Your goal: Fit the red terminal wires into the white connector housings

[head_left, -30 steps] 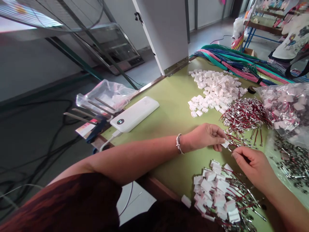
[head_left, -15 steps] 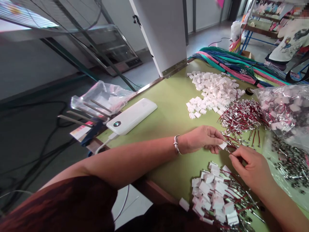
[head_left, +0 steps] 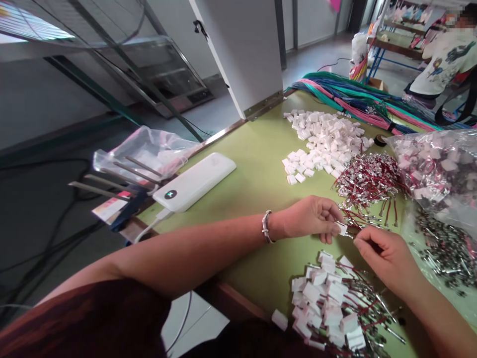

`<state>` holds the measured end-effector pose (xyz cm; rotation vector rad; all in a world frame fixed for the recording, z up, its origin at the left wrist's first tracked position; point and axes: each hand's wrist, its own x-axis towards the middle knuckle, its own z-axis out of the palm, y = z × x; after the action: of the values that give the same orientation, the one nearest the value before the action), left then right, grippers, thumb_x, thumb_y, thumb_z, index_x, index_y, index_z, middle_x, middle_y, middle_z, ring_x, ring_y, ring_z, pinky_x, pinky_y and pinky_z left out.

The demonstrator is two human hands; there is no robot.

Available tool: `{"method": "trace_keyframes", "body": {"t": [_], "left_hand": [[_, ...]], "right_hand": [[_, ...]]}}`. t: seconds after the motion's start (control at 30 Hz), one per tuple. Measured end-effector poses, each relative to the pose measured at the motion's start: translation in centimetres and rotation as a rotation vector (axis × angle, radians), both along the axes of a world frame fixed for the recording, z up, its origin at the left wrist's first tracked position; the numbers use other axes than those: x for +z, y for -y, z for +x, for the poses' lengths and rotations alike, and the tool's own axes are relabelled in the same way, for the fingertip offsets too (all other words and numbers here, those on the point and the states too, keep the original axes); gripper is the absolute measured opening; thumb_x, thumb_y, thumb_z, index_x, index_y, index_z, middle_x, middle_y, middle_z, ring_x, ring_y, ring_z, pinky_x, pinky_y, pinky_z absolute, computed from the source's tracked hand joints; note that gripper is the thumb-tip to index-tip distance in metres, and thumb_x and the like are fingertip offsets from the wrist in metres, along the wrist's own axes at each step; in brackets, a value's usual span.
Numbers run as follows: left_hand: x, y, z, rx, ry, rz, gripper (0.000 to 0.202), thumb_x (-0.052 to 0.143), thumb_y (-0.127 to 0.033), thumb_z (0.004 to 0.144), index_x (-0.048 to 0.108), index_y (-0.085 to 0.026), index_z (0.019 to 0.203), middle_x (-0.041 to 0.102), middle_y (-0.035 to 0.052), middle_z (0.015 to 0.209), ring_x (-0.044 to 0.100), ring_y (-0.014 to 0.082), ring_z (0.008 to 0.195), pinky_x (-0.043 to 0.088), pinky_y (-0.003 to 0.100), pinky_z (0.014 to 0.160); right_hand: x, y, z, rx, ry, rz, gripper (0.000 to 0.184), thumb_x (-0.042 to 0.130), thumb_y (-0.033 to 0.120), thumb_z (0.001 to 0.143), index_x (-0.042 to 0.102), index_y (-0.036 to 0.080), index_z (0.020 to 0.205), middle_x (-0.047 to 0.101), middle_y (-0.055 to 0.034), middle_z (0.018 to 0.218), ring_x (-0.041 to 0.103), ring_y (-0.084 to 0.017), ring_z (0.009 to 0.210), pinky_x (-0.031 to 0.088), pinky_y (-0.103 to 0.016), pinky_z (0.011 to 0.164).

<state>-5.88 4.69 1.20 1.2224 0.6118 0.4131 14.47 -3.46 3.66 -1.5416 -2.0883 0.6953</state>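
Between the thumb and fingers of my left hand [head_left: 316, 218] is a small white plastic connector housing [head_left: 342, 228]. My right hand [head_left: 389, 254] is closed in a pinch just to its right, on a thin wire lead whose metal terminal [head_left: 350, 235] shows beside the housing; most of the lead is hidden by the fingers. Below both hands lies a pile of white housings with red wires [head_left: 328, 298]. Beyond them is a heap of red wire leads with metal terminals [head_left: 367, 179], and behind it a pile of loose white housings [head_left: 324, 134].
A white power bank [head_left: 196, 181] with a cable lies left on the green table [head_left: 257, 174]. Clear bags of parts [head_left: 439, 164] stand on the right. Bundled coloured wires [head_left: 346, 99] run along the far edge, near a roll of black tape [head_left: 380, 140]. A person [head_left: 439, 64] is in the background.
The white housing has turned slightly in my left hand, and the terminal beside it shows more plainly. Both hands stay close together. The whole view has shifted a little.
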Motion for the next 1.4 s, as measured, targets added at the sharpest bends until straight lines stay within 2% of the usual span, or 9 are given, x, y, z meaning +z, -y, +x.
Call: {"method": "trace_keyframes", "body": {"t": [0.2, 0.37, 0.47, 0.57, 0.7, 0.8, 1.0, 1.17, 1.4], "left_hand": [[-0.3, 0.7, 0.4, -0.045, -0.098, 0.034, 0.023, 0.067, -0.017, 0.075, 0.067, -0.013, 0.097, 0.064, -0.0025, 0.054, 0.060, 0.0088, 0.046, 0.052, 0.020, 0.051], [-1.5, 1.3, 0.9, -0.111, -0.056, -0.051, 0.018, 0.068, -0.024, 0.074, 0.066, -0.013, 0.089, 0.063, -0.0016, 0.052, 0.060, 0.0101, 0.045, 0.050, 0.021, 0.049], [-1.2, 1.3, 0.9, -0.167, -0.082, 0.021, 0.020, 0.067, -0.030, 0.078, 0.067, -0.014, 0.091, 0.063, -0.0014, 0.055, 0.060, 0.0100, 0.048, 0.049, 0.021, 0.050], [0.5, 0.0, -0.3, -0.201, -0.216, 0.425, 0.026, 0.064, -0.033, 0.083, 0.068, -0.017, 0.104, 0.068, 0.0023, 0.071, 0.062, 0.0111, 0.062, 0.050, 0.022, 0.060], [2.1, -3.7, -3.4, 0.293, -0.649, 1.119, 0.031, 0.063, -0.031, 0.086, 0.064, -0.017, 0.114, 0.064, 0.0098, 0.104, 0.057, 0.0199, 0.096, 0.045, 0.033, 0.085], [1.6, -5.9, -5.0, 0.177, -0.909, 1.314, 0.021, 0.059, -0.023, 0.087, 0.066, -0.014, 0.105, 0.060, 0.0100, 0.099, 0.054, 0.0218, 0.096, 0.042, 0.035, 0.087], [0.3, -6.0, -4.4, 0.114, -0.938, 1.254, 0.023, 0.058, -0.020, 0.088, 0.064, -0.011, 0.108, 0.059, 0.0112, 0.101, 0.056, 0.0203, 0.090, 0.043, 0.030, 0.078], [-0.7, -5.4, -3.3, 0.117, -0.718, 1.250, 0.024, 0.064, -0.027, 0.087, 0.065, -0.014, 0.107, 0.061, 0.0087, 0.098, 0.056, 0.0185, 0.091, 0.045, 0.029, 0.081], [-1.6, -5.2, -2.9, 0.152, -0.621, 1.251, 0.012, 0.067, -0.022, 0.084, 0.066, -0.015, 0.093, 0.061, 0.0075, 0.096, 0.056, 0.0174, 0.090, 0.046, 0.028, 0.079]], "right_hand": [[-0.9, 0.7, -0.9, 0.061, 0.155, 0.144, 0.022, 0.043, 0.023, 0.090, 0.053, 0.021, 0.070, 0.057, 0.0014, 0.059, 0.050, -0.012, 0.054, 0.034, -0.024, 0.052], [-1.4, 0.8, -0.9, 0.055, 0.094, 0.128, 0.023, 0.042, 0.025, 0.092, 0.052, 0.022, 0.071, 0.057, 0.0018, 0.057, 0.051, -0.012, 0.051, 0.035, -0.023, 0.050], [-1.5, 0.7, -0.6, 0.079, 0.076, 0.066, 0.024, 0.044, 0.027, 0.091, 0.052, 0.022, 0.069, 0.057, 0.0024, 0.056, 0.051, -0.012, 0.049, 0.036, -0.023, 0.048], [-1.2, 1.0, -0.6, 0.119, 0.061, -0.010, 0.025, 0.046, 0.027, 0.091, 0.053, 0.022, 0.068, 0.058, 0.0028, 0.057, 0.052, -0.011, 0.050, 0.039, -0.023, 0.049], [-0.3, 1.8, -0.9, 0.210, 0.073, -0.079, 0.020, 0.052, 0.028, 0.090, 0.063, 0.023, 0.074, 0.063, 0.0011, 0.067, 0.057, -0.013, 0.061, 0.043, -0.026, 0.055], [0.1, 1.5, -0.3, 0.219, 0.069, -0.069, 0.021, 0.052, 0.032, 0.091, 0.067, 0.024, 0.077, 0.065, -0.0010, 0.074, 0.059, -0.014, 0.066, 0.046, -0.027, 0.059], [-1.4, -1.1, 1.4, -0.101, 0.326, 0.330, 0.023, 0.051, 0.036, 0.091, 0.067, 0.020, 0.088, 0.067, -0.0058, 0.085, 0.061, -0.019, 0.074, 0.046, -0.033, 0.066], [-2.7, -1.8, 1.3, -0.091, 0.502, 0.386, 0.030, 0.044, 0.034, 0.094, 0.069, 0.019, 0.086, 0.065, -0.0064, 0.084, 0.059, -0.019, 0.070, 0.040, -0.031, 0.057], [-1.8, -1.4, 2.2, -0.069, 0.380, 0.457, 0.022, 0.051, 0.030, 0.092, 0.069, 0.020, 0.084, 0.066, -0.0060, 0.085, 0.062, -0.018, 0.075, 0.047, -0.031, 0.065]]}}
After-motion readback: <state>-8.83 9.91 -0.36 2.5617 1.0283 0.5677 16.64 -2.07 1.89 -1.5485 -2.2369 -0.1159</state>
